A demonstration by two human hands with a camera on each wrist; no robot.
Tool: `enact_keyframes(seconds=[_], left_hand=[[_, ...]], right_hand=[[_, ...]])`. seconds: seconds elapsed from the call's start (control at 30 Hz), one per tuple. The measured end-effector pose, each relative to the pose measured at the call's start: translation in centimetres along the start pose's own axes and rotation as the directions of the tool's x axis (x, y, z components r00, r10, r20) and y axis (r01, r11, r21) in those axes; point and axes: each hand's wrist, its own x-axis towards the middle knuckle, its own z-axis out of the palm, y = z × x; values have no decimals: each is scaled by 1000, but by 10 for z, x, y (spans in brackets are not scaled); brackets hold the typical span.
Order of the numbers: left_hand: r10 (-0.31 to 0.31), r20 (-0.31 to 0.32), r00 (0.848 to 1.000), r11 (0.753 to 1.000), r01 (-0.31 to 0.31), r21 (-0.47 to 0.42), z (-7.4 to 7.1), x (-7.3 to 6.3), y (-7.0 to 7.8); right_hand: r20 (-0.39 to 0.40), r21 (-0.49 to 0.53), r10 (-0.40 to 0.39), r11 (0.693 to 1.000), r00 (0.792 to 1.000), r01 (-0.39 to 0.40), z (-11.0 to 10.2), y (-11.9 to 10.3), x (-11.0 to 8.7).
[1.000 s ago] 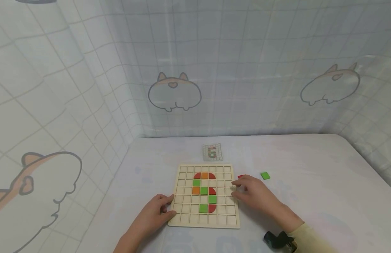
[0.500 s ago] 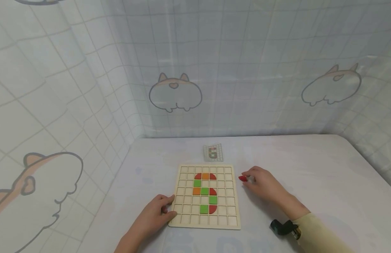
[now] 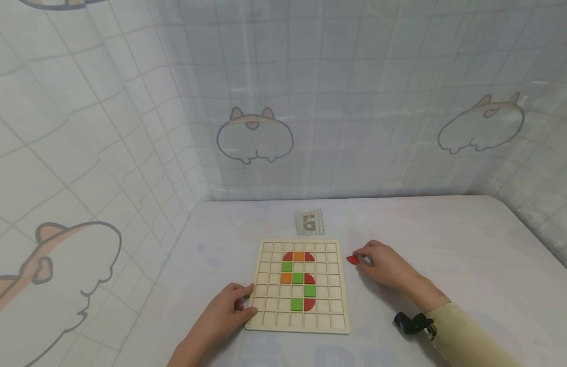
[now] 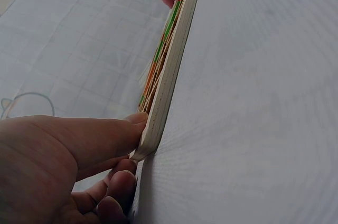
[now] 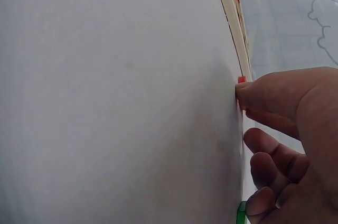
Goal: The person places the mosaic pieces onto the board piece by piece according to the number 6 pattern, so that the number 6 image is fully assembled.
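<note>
A pale wooden grid board (image 3: 324, 293) lies flat, several green, orange and red tiles set in its squares. My left hand (image 3: 223, 313) rests against its left edge, thumb and forefinger spaced apart along it. The left wrist view shows that thumb (image 4: 113, 134) over the board's rim and the other fingers bent beside the edge. Right of the board, my right hand (image 3: 381, 262) pinches a red rounded tile (image 3: 353, 260) between thumb and forefinger, low over the table. In the right wrist view a green tile (image 5: 241, 213) lies by its lower fingers; the head view hides it.
A small clear patterned card (image 3: 310, 223) lies behind the board, printed with a coloured grid figure. Curtain-like sheeting (image 3: 348, 127) with cartoon animals rises behind and at both sides of the white table (image 3: 448, 244). A black wrist device (image 3: 409, 322) sits at the right cuff.
My right hand has moved right, from the board's right edge to the red tile, and now pinches it. It covers the green tile in the head view. My left hand stays at the board.
</note>
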Motion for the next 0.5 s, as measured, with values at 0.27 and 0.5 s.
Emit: enact_keyframes(seconds=[0.27, 0.5], left_hand=[[4, -5, 1000, 1000, -4, 12, 0, 0, -1], [-7, 8, 1000, 1000, 7, 16, 0, 2, -2]], right_hand=[[-21, -16, -9, 1000, 1000, 9, 1, 0, -1], [-11, -74, -24, 997, 1000, 23, 2, -2, 1]])
